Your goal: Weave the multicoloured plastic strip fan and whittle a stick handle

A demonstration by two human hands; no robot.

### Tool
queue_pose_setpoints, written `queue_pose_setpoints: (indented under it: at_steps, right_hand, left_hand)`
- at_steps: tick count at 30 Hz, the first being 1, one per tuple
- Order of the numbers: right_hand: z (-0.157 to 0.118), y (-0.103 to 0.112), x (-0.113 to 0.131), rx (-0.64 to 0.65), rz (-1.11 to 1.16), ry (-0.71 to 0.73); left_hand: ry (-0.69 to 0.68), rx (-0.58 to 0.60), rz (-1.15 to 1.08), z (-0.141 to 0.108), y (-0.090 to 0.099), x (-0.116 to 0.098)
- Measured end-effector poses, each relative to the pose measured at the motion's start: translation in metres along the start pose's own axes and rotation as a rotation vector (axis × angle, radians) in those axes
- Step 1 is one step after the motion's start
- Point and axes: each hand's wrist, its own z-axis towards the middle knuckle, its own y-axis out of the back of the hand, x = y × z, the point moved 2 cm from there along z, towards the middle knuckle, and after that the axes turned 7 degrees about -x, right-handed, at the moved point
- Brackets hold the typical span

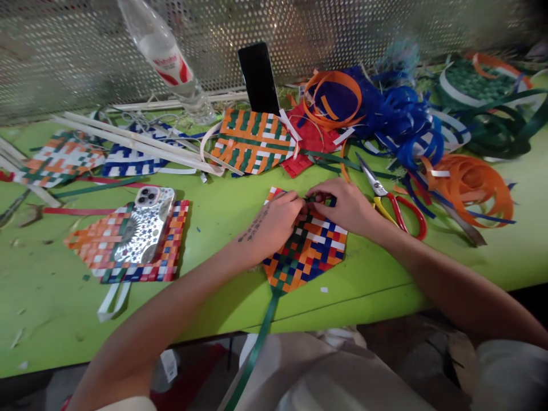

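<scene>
A woven mat of orange, blue, white, red and green strips lies on the green table before me, one corner pointing at me. From that corner a long green strip trails over the table edge. My left hand rests on the mat's upper left, its fingers bent together at the top edge. There my right hand meets it, thumb and fingers pinching a dark strip at the weave. The fingers hide most of that strip. Scissors with red and yellow handles lie just right of my right hand.
On the left, a patterned phone lies on another woven piece. A water bottle and a propped black phone stand at the back, by perforated metal. Coiled orange strips and blue strips are heaped right.
</scene>
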Motion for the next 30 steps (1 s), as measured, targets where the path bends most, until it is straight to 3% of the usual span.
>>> queue_pose_setpoints:
  at_steps: [10,16,25,30]
  right_hand:
    - [-0.004,-0.003,0.0,0.014,-0.145,0.094]
    - [-0.002,-0.002,0.002,0.02,-0.102,0.074]
    - [-0.001,0.001,0.001,0.034,-0.059,0.075]
    - [0.0,0.001,0.003,0.041,-0.056,0.062]
  left_hand:
    - [-0.003,0.012,0.019,0.001,0.001,-0.005]
    - [0.062,-0.023,-0.032,-0.003,0.003,-0.008]
    - [-0.051,-0.009,0.073,-0.004,0.005,-0.015]
    - [-0.083,-0.016,0.044,-0.003,0.001,-0.006]
